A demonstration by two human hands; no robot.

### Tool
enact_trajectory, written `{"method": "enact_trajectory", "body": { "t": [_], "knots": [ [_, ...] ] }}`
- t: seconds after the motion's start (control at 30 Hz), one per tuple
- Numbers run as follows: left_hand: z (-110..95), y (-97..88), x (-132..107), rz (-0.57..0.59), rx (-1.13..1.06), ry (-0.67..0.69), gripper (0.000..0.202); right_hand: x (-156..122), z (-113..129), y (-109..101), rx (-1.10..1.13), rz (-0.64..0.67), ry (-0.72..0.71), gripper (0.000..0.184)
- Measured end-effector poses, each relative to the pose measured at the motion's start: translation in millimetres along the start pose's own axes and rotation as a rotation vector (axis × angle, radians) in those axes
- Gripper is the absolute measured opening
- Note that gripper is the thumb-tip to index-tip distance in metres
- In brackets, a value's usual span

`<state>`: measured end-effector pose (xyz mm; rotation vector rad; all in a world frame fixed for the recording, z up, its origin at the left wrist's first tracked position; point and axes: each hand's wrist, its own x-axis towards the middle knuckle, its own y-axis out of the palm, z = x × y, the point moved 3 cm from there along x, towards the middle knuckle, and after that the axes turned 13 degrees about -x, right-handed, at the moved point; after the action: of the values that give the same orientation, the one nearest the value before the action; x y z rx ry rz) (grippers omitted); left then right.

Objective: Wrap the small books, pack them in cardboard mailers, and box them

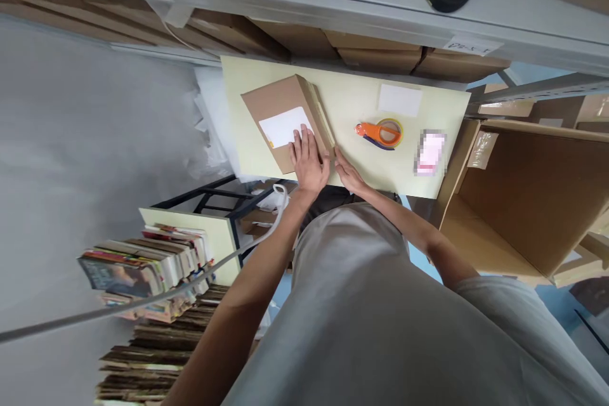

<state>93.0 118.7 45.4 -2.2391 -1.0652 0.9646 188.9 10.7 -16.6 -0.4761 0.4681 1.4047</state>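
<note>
A closed brown cardboard box [280, 92] lies at an angle on the pale yellow table [342, 79], with a white label [284, 129] on its top face. My left hand [309, 162] rests flat across the label's lower right corner, fingers stretched out. Against the box's near right side, my right hand [349, 171] presses with straight fingers. Neither hand grips anything. To the right of the box sits an orange tape dispenser [375, 133] with a roll of tape in it.
A white paper [399, 99] and a pixelated pink object [430, 152] lie on the table's right part. A large open carton [533, 196] stands at right. Shelving with boxes [380, 58] runs behind. Stacked books [162, 260] and a grey cable [214, 268] are at left.
</note>
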Motion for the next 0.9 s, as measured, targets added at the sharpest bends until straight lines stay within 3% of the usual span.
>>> {"method": "enact_trajectory", "body": {
  "t": [0.17,0.3,0.37,0.47,0.57,0.63,0.73,0.9],
  "knots": [
    [-7.1,-14.9,-4.5,0.063,0.020,0.058,0.083,-2.1,10.6,-1.4,0.016,-0.056,0.057,0.078],
    [-8.2,-33.1,12.6,0.049,0.027,0.109,0.081,-15.6,12.1,3.0,0.116,-0.258,0.276,0.074],
    [-13.0,-41.5,43.3,-0.016,0.003,0.129,0.082,-21.2,10.8,10.8,0.244,-0.344,0.433,0.069],
    [-27.8,-47.1,113.1,-0.059,-0.078,0.219,0.081,-19.4,15.3,25.1,0.461,-0.330,0.558,0.062],
    [-39.3,-47.9,178.7,0.015,-0.133,0.233,0.081,-10.4,28.7,33.0,0.666,-0.297,0.597,0.057],
    [-40.7,-53.9,201.2,0.075,-0.120,0.223,0.081,-6.7,40.5,35.5,0.760,-0.307,0.594,0.054],
    [-34.0,-82.1,196.1,0.084,-0.130,0.279,0.082,-10.9,56.0,41.2,0.785,-0.345,0.555,0.050],
    [4.3,-158.8,128.7,-0.016,-0.118,0.275,0.084,-37.1,66.6,45.8,0.528,-0.582,0.341,0.046]
  ]
}}
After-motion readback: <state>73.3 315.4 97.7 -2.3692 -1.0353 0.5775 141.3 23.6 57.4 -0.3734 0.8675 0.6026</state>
